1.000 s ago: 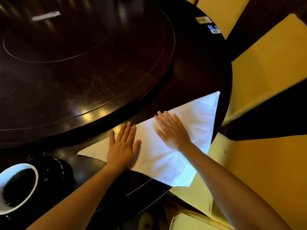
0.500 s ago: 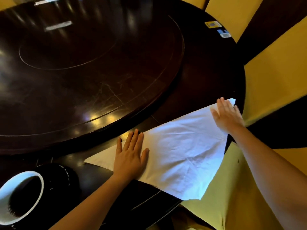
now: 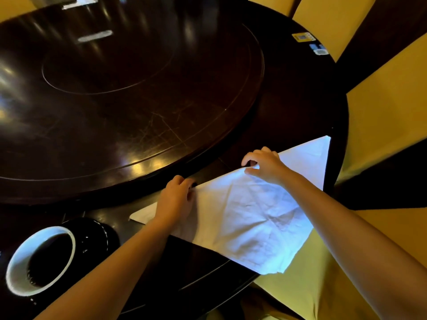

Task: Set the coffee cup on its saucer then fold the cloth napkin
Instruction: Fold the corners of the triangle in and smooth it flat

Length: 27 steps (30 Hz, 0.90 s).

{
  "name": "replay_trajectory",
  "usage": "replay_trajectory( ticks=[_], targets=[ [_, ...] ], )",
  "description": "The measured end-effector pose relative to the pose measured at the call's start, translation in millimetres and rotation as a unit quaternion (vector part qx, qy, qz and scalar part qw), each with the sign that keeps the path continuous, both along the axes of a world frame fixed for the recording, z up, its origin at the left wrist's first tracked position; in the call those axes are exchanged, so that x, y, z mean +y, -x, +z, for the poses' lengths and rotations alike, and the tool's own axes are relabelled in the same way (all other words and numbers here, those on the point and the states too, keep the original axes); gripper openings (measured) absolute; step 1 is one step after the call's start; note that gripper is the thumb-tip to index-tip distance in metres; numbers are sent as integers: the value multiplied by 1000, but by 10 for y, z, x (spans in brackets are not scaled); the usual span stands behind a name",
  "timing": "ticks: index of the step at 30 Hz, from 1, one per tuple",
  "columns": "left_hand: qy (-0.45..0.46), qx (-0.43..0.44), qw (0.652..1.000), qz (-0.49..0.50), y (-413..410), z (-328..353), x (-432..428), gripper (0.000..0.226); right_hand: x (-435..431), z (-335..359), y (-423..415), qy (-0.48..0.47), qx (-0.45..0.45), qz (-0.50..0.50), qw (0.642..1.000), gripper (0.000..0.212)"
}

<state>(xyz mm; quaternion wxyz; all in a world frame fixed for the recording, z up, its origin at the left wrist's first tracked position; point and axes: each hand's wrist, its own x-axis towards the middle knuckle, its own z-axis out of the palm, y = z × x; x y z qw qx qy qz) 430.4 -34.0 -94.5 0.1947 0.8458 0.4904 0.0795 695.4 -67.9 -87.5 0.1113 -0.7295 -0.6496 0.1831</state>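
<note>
A white cloth napkin [image 3: 251, 215], folded into a triangle, lies on the near rim of the dark round table [image 3: 288, 112], and its lowest corner hangs over the edge. My left hand [image 3: 176, 199] pinches the napkin's long far edge near its left end. My right hand [image 3: 265, 165] pinches the same edge further right, lifting it slightly. At the lower left, a white-rimmed coffee cup [image 3: 39, 262] with a dark inside stands on a black saucer [image 3: 97, 236].
A large dark turntable [image 3: 129, 93] fills the middle of the table, just beyond the napkin. Yellow-covered chairs [image 3: 388, 100] stand along the right side and one [image 3: 312, 285] is below the napkin. Small stickers [image 3: 302, 36] lie at the table's far right rim.
My right hand came back from the napkin's right corner to the long far edge. Both hands went from flat and pressing to curled, pinching that edge.
</note>
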Motion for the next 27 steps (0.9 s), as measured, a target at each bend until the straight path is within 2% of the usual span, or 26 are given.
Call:
replay_trajectory(
  ticks=[3, 6, 7, 8, 12, 15, 17, 18, 22, 25, 27],
  targets=[
    [66, 31, 997, -31, 32, 129, 110, 26, 56, 59, 18, 40, -5, 22, 999, 8],
    [74, 26, 992, -96, 102, 312, 176, 20, 56, 144, -23, 86, 191, 16, 978, 3],
    [77, 22, 990, -112, 125, 379, 198, 20, 50, 170, -30, 86, 239, 2, 967, 3],
    [81, 20, 989, -124, 144, 434, 229, 21, 51, 184, -33, 77, 250, -13, 965, 4],
    [113, 61, 980, -153, 169, 613, 408, 27, 156, 111, -38, 23, 122, -117, 985, 9],
    [100, 135, 974, -152, 129, 738, 570, 26, 209, 39, -47, 36, 41, -233, 971, 24],
    [66, 143, 980, -125, 82, 837, 677, 22, 224, 23, -41, 43, 11, -278, 960, 37],
    [42, 131, 986, -97, 58, 893, 731, 20, 231, 36, -45, 47, 4, -289, 956, 37],
    [-61, 65, 996, 28, -49, 1104, 923, 14, 283, 135, -115, 67, 38, -261, 962, 21],
    [-111, 46, 989, 89, -148, 1198, 1025, 18, 284, 150, -188, 24, 68, -222, 972, 19],
    [-128, 44, 986, 95, -214, 1202, 1053, 20, 277, 129, -221, -11, 41, -218, 975, 17]
  ],
)
